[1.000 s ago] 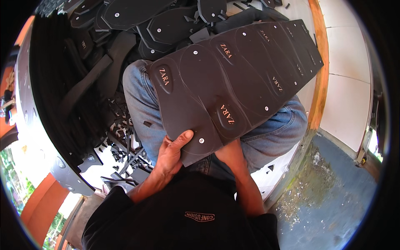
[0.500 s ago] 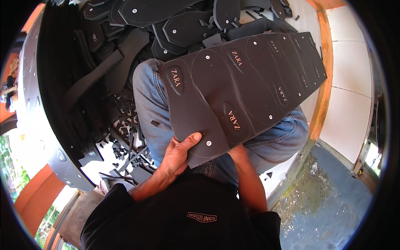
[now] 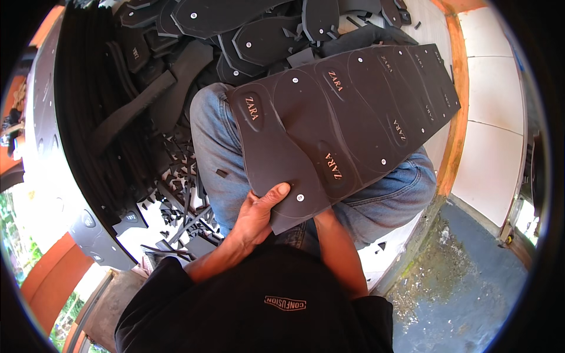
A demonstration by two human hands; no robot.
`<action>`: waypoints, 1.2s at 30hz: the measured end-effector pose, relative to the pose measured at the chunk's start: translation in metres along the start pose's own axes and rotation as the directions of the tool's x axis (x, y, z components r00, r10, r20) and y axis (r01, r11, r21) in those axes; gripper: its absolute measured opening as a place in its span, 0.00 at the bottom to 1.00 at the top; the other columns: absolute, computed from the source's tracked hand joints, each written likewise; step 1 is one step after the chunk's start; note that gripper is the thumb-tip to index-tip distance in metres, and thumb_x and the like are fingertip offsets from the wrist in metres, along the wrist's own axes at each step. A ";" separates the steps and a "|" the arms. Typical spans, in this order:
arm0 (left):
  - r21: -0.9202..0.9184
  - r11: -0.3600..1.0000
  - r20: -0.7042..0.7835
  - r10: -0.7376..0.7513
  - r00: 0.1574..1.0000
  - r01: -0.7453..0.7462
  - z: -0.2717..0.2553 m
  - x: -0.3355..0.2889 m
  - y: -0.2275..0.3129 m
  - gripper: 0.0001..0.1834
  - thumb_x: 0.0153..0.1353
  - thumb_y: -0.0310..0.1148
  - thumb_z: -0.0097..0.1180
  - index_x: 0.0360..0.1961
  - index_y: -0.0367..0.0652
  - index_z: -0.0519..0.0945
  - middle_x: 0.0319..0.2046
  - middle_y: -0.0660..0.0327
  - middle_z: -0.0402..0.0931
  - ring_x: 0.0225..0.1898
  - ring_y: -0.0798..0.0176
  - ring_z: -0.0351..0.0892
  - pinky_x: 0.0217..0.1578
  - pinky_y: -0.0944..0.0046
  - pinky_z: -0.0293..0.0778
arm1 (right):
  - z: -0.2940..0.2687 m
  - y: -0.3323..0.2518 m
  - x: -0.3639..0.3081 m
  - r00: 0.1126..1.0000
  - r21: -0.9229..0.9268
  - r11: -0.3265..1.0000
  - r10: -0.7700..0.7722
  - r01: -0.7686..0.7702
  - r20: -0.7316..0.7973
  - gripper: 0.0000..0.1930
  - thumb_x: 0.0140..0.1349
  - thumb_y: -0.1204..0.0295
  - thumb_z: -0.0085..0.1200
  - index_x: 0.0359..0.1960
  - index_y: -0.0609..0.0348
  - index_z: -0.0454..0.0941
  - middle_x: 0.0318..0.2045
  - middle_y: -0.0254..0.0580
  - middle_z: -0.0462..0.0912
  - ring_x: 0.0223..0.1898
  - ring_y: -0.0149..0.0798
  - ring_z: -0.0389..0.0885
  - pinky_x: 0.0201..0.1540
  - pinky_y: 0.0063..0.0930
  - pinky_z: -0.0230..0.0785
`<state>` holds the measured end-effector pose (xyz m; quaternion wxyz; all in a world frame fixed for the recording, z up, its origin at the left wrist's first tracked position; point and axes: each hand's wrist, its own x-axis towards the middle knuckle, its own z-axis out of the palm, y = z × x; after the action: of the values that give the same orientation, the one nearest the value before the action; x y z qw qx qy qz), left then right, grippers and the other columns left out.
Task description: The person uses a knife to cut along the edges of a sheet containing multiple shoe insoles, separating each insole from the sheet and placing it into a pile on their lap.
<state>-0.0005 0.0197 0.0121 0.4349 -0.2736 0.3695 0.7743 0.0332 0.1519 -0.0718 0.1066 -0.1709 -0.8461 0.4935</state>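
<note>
A large black foam sheet [image 3: 368, 112] lies slanted across my lap, marked with sole-shaped outlines, gold lettering and small white dots. My left hand [image 3: 256, 216] is closed on its near left corner, thumb pressed on top and fingers underneath. The sole shape [image 3: 276, 162] at this end bends a little along its outline. From below, my right hand [image 3: 325, 220] reaches under the near edge; its fingers are hidden by the sheet, so its grip cannot be made out.
Beyond my knees lies a heap of black sole pieces [image 3: 265, 41]. A tall stack of black sheets [image 3: 88, 129] stands at the left. Small black offcuts [image 3: 182, 200] litter the white floor beside my left leg. A wooden edge [image 3: 456, 141] borders white tiles at right.
The near end of the sheet has shifted slightly right and away from me, with my left hand on it. My right hand has slid a little left beneath the edge.
</note>
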 end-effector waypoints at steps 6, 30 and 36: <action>0.006 1.000 0.041 -0.017 0.999 0.017 0.004 -0.001 -0.007 0.23 0.56 0.34 0.61 0.51 0.40 0.70 0.45 0.58 0.74 0.47 0.61 0.75 0.48 0.62 0.73 | 0.008 -0.003 0.004 0.999 0.010 1.000 0.017 -0.017 -0.038 0.17 0.57 0.60 0.53 0.42 0.56 0.71 0.35 0.44 0.76 0.34 0.40 0.72 0.36 0.32 0.63; -0.037 0.999 0.074 -0.010 0.997 0.013 0.032 -0.021 -0.002 0.16 0.58 0.34 0.59 0.45 0.39 0.74 0.39 0.61 0.77 0.43 0.65 0.77 0.45 0.64 0.74 | -0.001 -0.039 0.043 0.969 0.141 0.958 0.244 -0.248 0.045 0.17 0.59 0.52 0.49 0.38 0.52 0.70 0.28 0.39 0.75 0.22 0.33 0.69 0.25 0.27 0.61; 0.278 0.957 -0.115 0.117 0.987 -0.081 -0.005 -0.051 0.006 0.23 0.54 0.35 0.62 0.47 0.32 0.73 0.39 0.56 0.77 0.40 0.63 0.78 0.41 0.64 0.75 | 0.038 -0.052 0.108 0.779 0.255 0.810 0.343 -0.528 0.525 0.18 0.60 0.50 0.48 0.36 0.51 0.69 0.26 0.38 0.75 0.19 0.32 0.69 0.22 0.26 0.61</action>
<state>0.0190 -0.0101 0.0488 0.4041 -0.2422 0.5132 0.7174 -0.0888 0.1398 -0.0438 -0.1823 -0.2208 -0.6671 0.6878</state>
